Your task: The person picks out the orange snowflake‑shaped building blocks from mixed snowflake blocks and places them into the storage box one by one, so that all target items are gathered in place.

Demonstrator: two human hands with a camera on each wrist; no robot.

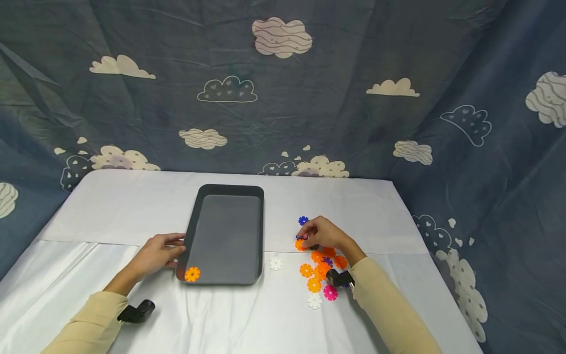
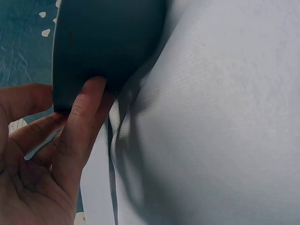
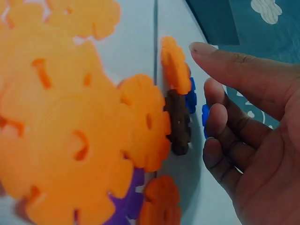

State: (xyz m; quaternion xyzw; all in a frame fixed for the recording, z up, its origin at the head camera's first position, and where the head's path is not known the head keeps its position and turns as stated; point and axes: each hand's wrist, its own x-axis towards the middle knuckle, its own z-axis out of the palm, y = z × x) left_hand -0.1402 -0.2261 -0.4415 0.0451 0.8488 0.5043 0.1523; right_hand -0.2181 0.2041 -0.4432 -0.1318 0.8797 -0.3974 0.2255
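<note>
My left hand [image 1: 159, 254] grips the left wall of a dark grey baking tray [image 1: 227, 236], its thumb at the rim and fingers against the outer side in the left wrist view. An orange-yellow notched plastic disc [image 1: 192, 274] lies in the tray's near left corner. My right hand [image 1: 325, 232] hovers over loose notched discs on the table. In the right wrist view its thumb and fingers [image 3: 241, 129] stand apart with nothing visible between them, close to an orange disc [image 3: 176, 64], a dark brown disc [image 3: 178, 122] and a blue disc [image 3: 191, 96].
More orange discs [image 1: 323, 270] overlap by the right forearm, with a pink disc [image 1: 330, 293] and a white disc [image 1: 314, 301]. Another white disc [image 1: 275, 264] lies nearer the tray. A blue disc [image 1: 303, 221] sits beyond the right hand. White cloth [image 1: 132, 206] covers the table; a cloud-print curtain hangs behind.
</note>
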